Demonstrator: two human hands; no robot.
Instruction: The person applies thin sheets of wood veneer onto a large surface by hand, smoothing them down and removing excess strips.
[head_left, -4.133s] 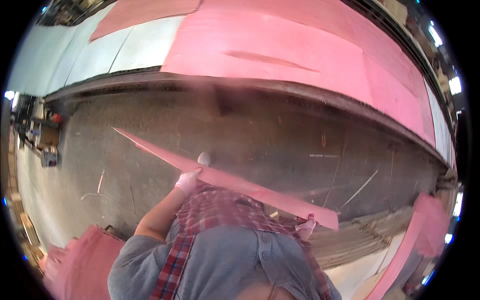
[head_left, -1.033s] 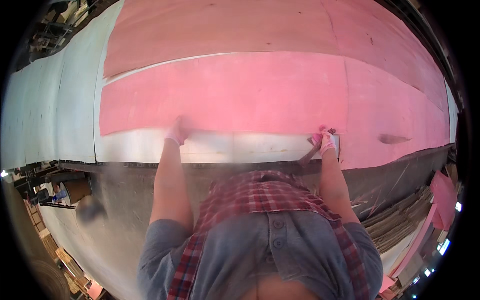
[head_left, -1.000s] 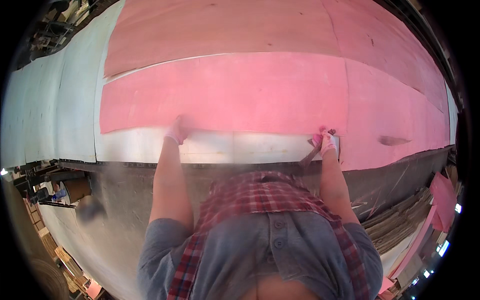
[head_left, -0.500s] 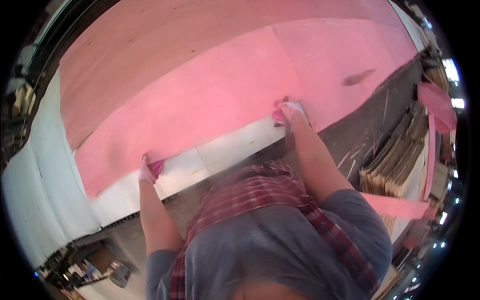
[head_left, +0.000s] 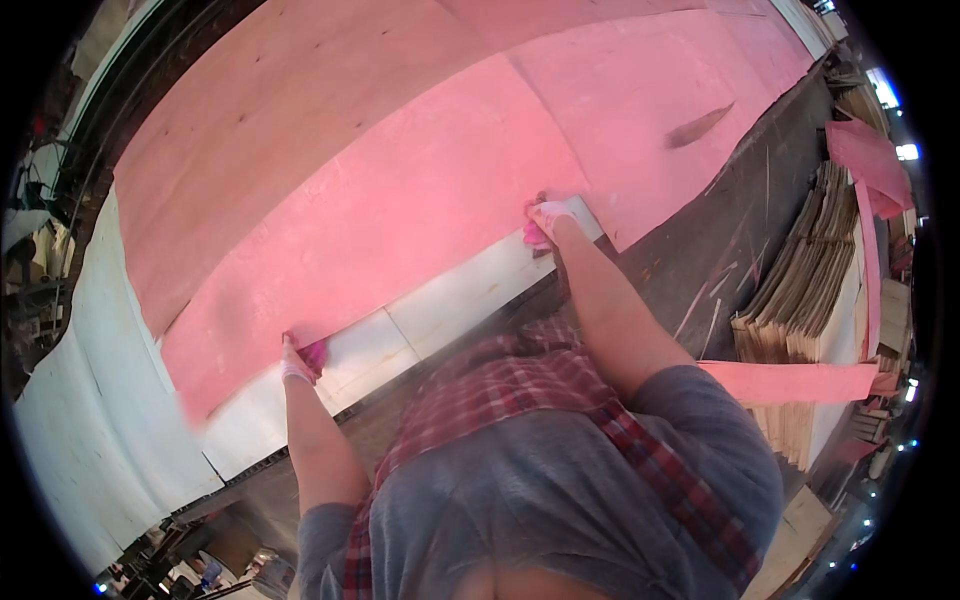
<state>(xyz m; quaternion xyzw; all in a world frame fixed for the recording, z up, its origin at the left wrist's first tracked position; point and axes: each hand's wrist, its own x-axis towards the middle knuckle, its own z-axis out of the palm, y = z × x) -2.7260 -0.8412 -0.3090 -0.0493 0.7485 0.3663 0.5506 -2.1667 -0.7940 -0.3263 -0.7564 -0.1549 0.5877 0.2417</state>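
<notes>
A broad, thin pink sheet (head_left: 400, 200), which looks like coloured wood veneer, lies in front of me over pale white sheets (head_left: 450, 305). My left hand (head_left: 299, 360), in a pink-and-white glove, pinches its near edge toward the left, thumb on top and fingers curled beneath. Farther right, my right hand (head_left: 545, 222), gloved alike, grips the same edge near the sheet's right corner. Both arms reach forward and apart. Another pink sheet (head_left: 640, 110) adjoins on the right, with a dark elongated hole or mark in it. My fingers under the edge are partly hidden.
A stack of thin brown sheets (head_left: 795, 270) stands at the right, with a pink strip (head_left: 790, 380) lying across it. A dark surface (head_left: 700, 245) with pale splinters separates it from the pink sheets. White sheeting (head_left: 90, 370) drapes at the left. Assorted clutter (head_left: 215, 570) lies lower left.
The whole view has shifted and turned slightly. Both hands keep their hold on the pink sheet's near edge, and the right hand now appears a little farther left.
</notes>
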